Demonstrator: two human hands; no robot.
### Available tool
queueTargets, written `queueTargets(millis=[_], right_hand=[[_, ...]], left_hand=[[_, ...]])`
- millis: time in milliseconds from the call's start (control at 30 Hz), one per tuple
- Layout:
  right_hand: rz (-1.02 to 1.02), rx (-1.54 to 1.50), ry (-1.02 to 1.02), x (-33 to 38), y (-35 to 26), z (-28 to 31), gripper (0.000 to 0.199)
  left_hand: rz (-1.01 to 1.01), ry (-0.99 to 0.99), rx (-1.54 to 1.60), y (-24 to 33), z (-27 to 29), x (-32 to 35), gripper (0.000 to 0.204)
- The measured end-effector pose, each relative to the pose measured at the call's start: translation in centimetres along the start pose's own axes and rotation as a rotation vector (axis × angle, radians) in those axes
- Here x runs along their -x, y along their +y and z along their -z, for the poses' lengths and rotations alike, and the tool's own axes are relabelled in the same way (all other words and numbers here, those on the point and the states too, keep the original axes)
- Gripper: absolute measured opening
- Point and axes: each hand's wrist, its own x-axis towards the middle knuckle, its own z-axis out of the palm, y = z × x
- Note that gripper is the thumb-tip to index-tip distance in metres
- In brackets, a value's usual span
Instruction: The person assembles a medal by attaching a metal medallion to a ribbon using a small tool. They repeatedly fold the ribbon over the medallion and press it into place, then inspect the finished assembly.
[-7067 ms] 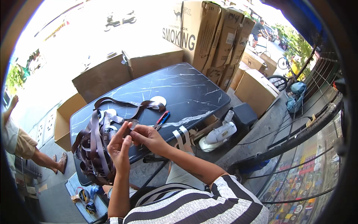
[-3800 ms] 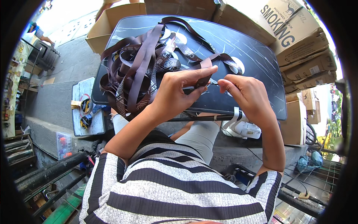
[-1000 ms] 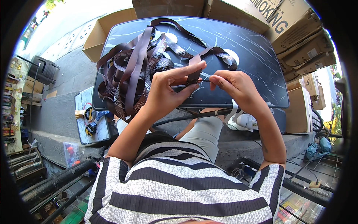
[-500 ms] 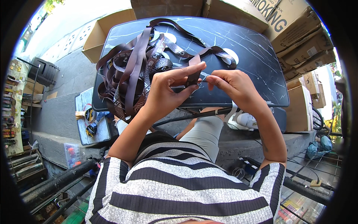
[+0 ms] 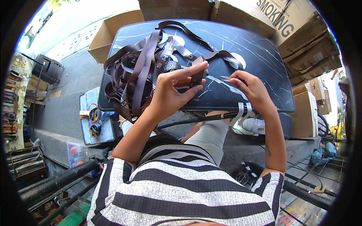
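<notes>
My left hand [image 5: 171,87] is closed over the table, pinching a folded end of dark brown printed strap [image 5: 197,77] between thumb and fingers. To its right, my right hand [image 5: 253,89] is closed round a small pair of snips [image 5: 225,78]. Only their slim, pale pointed tips show, slightly parted and clear of the strap; the rest is hidden in the fingers. A tangled heap of brown straps [image 5: 139,71] lies left of my left hand. One length runs from it across the far side to a white disc [image 5: 238,60].
The work stands on a black marble-patterned table [image 5: 264,81]. Cardboard boxes [image 5: 301,32] are stacked beyond its right corner, and an opened carton [image 5: 109,35] stands at the far left. A small white side table [image 5: 94,130] holds tape rolls. White strips [image 5: 242,111] hang from the front edge.
My right hand has drawn away to the right from the strap, and the tips of the snips now show. My left hand keeps its pinch on the strap.
</notes>
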Motion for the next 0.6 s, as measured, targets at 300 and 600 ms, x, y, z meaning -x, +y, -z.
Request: queueTargets(millis=[300, 600], right_hand=[[0.312, -0.022, 0.27, 0.7, -2.0, -4.9, 0.055], [0.377, 0.079, 0.44, -1.4, -2.8, -8.0, 0.016]], left_hand=[[0.047, 0.014, 0.042, -0.3, -0.1, -0.4, 0.065], [0.028, 0.163, 0.384, 0.2, 1.9, -0.9, 0.043]])
